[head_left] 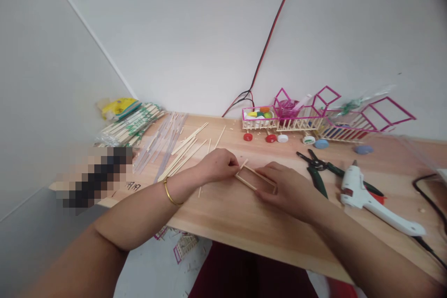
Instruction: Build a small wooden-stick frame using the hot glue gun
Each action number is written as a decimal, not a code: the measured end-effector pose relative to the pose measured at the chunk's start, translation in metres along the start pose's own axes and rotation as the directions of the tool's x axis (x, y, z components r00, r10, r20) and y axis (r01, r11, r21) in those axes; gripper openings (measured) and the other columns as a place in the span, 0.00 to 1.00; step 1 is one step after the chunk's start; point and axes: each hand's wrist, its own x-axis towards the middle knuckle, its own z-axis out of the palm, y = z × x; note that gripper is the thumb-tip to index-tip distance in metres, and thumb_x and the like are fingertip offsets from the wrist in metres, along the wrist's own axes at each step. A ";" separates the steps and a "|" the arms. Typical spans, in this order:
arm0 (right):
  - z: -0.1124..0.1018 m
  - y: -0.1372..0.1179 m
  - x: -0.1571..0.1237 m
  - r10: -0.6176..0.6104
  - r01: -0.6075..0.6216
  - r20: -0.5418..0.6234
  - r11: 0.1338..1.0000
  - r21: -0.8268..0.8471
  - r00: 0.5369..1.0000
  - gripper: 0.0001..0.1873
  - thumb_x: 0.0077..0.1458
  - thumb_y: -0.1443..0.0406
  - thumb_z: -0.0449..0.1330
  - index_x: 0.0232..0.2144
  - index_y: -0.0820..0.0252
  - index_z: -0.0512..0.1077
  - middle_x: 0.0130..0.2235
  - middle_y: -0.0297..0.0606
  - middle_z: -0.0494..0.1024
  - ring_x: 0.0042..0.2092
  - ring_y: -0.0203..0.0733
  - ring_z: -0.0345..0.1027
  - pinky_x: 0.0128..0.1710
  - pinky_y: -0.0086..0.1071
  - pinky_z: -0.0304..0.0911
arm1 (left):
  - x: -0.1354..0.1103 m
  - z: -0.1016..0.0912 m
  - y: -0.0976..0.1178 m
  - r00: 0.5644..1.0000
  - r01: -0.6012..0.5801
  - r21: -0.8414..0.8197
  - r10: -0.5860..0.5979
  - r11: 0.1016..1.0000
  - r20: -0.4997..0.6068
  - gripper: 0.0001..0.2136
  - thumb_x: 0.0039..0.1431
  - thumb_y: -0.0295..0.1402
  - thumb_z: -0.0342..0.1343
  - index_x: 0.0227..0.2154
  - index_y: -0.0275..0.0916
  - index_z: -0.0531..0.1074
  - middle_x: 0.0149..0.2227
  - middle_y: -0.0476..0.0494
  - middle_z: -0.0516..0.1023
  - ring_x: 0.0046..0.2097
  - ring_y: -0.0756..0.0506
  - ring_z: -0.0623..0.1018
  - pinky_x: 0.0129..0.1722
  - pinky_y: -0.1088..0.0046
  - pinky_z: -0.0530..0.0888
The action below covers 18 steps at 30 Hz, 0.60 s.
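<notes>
A small rectangular frame of thin wooden sticks [247, 182] lies at the middle of the table, with one short stick jutting out at its far left corner. My right hand [284, 188] grips its right end, thumb and fingers on the two long sides. At the left corner, my left hand [220, 165] is closed in a pinch on the frame; its fingertips are partly hidden. Loose bamboo sticks [186, 151] lie to the left, one passing beneath my left hand. Right of my right hand are green-handled pliers [318, 164] and a white glue gun [366, 200].
Stick-built carts with magenta rails [300, 123] and bottle-cap wheels stand along the wall. Clear plastic strips [171, 142] and packed bamboo sticks [134, 125] occupy the left side. A black cord [428, 202] runs at the right. Another stick model [185, 246] is below the table edge.
</notes>
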 end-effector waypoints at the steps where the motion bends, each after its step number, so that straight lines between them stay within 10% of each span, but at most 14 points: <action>1: 0.000 0.000 0.000 -0.001 0.001 0.002 1.000 0.003 1.000 0.19 0.49 0.59 0.56 0.45 0.57 0.69 0.41 0.42 0.71 0.41 0.45 0.64 0.40 0.35 0.58 | 0.000 0.000 0.000 1.000 -0.002 0.009 0.002 1.000 0.006 0.11 0.48 0.32 0.49 0.22 0.35 0.76 0.23 0.46 0.75 0.26 0.51 0.69 0.24 0.78 0.61; 18: 0.003 -0.002 0.001 0.005 -0.005 -0.010 1.000 -0.015 1.000 0.19 0.50 0.58 0.55 0.44 0.59 0.70 0.39 0.43 0.71 0.40 0.45 0.64 0.41 0.36 0.58 | 0.001 0.004 0.000 1.000 -0.016 0.065 0.017 0.998 -0.012 0.12 0.49 0.33 0.47 0.23 0.36 0.76 0.24 0.46 0.76 0.26 0.51 0.69 0.25 0.77 0.61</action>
